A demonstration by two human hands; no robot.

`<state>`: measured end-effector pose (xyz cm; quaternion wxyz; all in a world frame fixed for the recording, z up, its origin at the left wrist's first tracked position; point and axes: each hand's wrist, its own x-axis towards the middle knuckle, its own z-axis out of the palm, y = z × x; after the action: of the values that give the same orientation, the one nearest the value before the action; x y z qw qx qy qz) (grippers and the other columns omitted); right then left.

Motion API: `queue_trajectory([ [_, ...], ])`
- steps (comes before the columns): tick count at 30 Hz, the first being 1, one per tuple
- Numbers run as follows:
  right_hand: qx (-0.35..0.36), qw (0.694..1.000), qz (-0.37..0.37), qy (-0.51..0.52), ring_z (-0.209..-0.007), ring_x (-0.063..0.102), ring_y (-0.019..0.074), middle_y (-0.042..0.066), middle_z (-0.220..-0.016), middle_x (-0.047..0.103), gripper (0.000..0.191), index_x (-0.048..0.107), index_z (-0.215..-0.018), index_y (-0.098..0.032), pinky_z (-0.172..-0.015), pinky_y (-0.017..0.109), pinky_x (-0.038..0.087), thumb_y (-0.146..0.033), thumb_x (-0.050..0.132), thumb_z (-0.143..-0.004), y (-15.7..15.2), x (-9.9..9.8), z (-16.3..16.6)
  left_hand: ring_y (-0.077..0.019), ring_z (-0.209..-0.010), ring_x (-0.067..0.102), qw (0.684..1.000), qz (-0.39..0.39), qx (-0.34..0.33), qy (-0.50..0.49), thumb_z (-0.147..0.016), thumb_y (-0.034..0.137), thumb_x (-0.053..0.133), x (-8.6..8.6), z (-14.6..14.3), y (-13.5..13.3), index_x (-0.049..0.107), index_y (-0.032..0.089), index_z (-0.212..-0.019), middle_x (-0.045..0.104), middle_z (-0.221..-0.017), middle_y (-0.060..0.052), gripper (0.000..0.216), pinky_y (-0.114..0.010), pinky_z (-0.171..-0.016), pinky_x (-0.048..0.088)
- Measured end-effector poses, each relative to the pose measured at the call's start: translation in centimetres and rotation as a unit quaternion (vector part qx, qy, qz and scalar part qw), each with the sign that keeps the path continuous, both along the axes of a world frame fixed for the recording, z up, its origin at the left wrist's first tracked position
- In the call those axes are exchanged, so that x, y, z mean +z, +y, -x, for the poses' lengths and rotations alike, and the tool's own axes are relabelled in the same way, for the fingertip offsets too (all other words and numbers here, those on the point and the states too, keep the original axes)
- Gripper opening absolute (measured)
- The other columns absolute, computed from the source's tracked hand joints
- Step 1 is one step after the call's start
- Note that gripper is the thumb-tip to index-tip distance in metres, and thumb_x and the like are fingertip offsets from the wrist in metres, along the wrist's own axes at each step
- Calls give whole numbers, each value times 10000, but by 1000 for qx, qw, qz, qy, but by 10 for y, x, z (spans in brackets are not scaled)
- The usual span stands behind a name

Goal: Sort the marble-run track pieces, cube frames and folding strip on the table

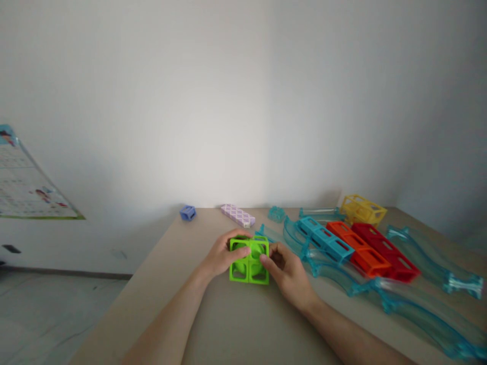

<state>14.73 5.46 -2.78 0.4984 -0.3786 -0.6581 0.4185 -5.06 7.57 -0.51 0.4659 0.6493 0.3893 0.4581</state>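
Both of my hands hold a bright green block of open-sided toy cubes (249,274) just above the table's middle. It shows a grid of square openings with rounded green shapes inside. My left hand (223,256) grips its left side, the thumb lying across the front. At the right side, my right hand (288,271) presses its thumb on the edge, with the other fingers curled and partly hidden. I cannot tell whether the block touches the table.
On the table (163,304), to the right, lie translucent teal track pieces (335,271), light blue blocks (325,238), orange blocks (357,248), red blocks (386,251) and yellow blocks (363,209). Near the wall are a blue-violet cube (187,212), a purple patterned box (238,215) and a teal round piece (276,213).
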Motion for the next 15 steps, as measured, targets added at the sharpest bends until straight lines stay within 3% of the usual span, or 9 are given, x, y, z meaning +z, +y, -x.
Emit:
queue_trajectory([
  [15, 8, 1000, 25, 9, -611, 484, 131, -34, -669, 475, 272, 474, -753, -197, -554, 237, 394, -414, 613, -842, 0, 0, 1, -124, -636, 558, 999, 1, 46, -5, -740, 329, 706, -1, -7, -2, 704, 156, -916, 653, -735, 0, 247, -215, -587, 430],
])
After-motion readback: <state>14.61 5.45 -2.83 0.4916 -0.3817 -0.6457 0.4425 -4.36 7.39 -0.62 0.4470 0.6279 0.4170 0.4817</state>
